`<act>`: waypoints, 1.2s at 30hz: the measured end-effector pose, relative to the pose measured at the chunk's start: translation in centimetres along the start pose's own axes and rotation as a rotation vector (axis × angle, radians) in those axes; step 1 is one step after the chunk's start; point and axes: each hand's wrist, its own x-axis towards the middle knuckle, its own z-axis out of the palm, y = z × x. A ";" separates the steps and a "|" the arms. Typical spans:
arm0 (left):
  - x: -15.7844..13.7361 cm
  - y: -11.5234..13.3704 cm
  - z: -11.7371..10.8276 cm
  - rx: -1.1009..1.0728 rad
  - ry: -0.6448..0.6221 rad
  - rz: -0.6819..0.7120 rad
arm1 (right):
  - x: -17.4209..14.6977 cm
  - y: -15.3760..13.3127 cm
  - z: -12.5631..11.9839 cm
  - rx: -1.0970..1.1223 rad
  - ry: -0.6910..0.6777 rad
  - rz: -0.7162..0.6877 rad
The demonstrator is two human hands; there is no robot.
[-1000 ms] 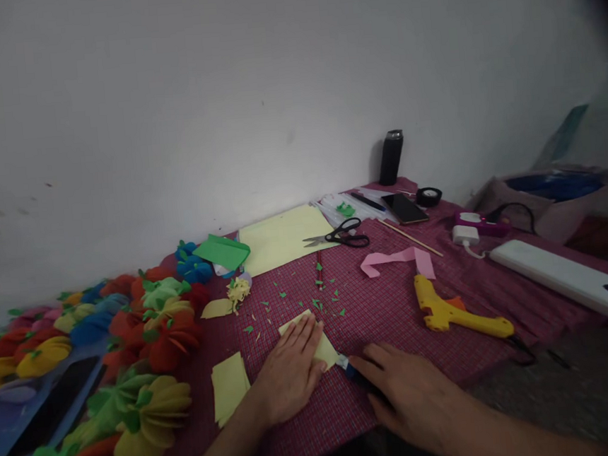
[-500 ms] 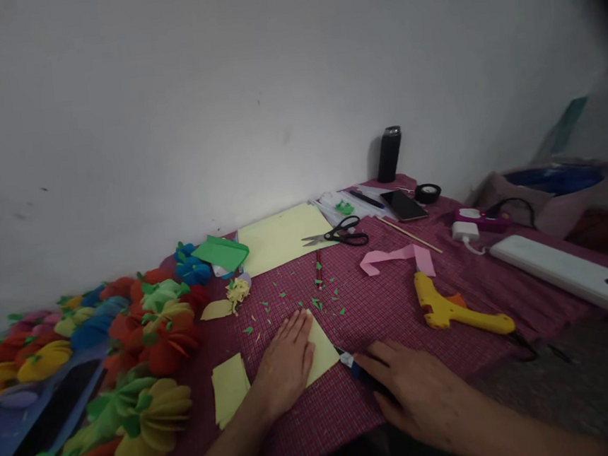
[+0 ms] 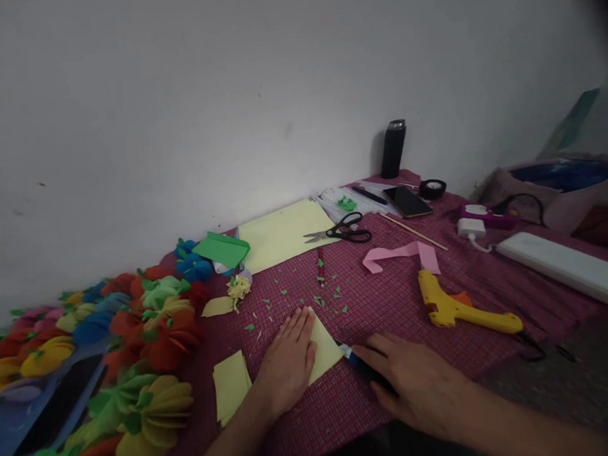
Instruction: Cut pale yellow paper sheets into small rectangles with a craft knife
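My left hand (image 3: 290,360) lies flat, fingers stretched out together, on a pale yellow sheet of paper (image 3: 325,348) and presses it to the table. My right hand (image 3: 402,375) is wrapped round a dark blue utility knife (image 3: 354,360). Its thin blade points left and meets the sheet's right edge near the corner. Most of the handle is hidden under my fingers. Left of my left wrist lies a small stack of yellow paper pieces (image 3: 231,385). Green paper scraps (image 3: 318,303) are scattered beyond my fingertips.
Colourful paper flowers (image 3: 158,333) crowd the left side. A large yellow sheet (image 3: 277,234) lies at the back, with black-handled scissors (image 3: 344,231) across its right edge. A yellow glue gun (image 3: 460,306) and a white power bank (image 3: 563,266) lie right; a black bottle (image 3: 393,149) stands behind.
The knife's blade tip has shifted slightly away from me along the sheet's right edge. My left hand stays on the paper. The whole view has shifted a little.
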 end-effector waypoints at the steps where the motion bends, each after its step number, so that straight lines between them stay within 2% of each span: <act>1: 0.0 0.0 0.0 -0.004 0.000 0.002 | -0.1 0.1 -0.1 0.004 -0.002 0.000; 14: -0.1 0.1 0.0 -0.008 -0.004 -0.006 | 1.6 0.1 0.4 -0.055 0.014 -0.036; 22: 0.0 0.0 0.1 -0.011 0.012 0.000 | 0.9 0.8 0.0 -0.036 0.019 -0.023; 31: -0.1 0.0 0.1 -0.004 0.010 -0.001 | 2.8 0.5 0.5 -0.078 0.021 -0.034; 36: -0.1 -0.1 0.1 -0.016 0.006 -0.008 | 2.3 1.0 0.3 -0.062 0.015 -0.026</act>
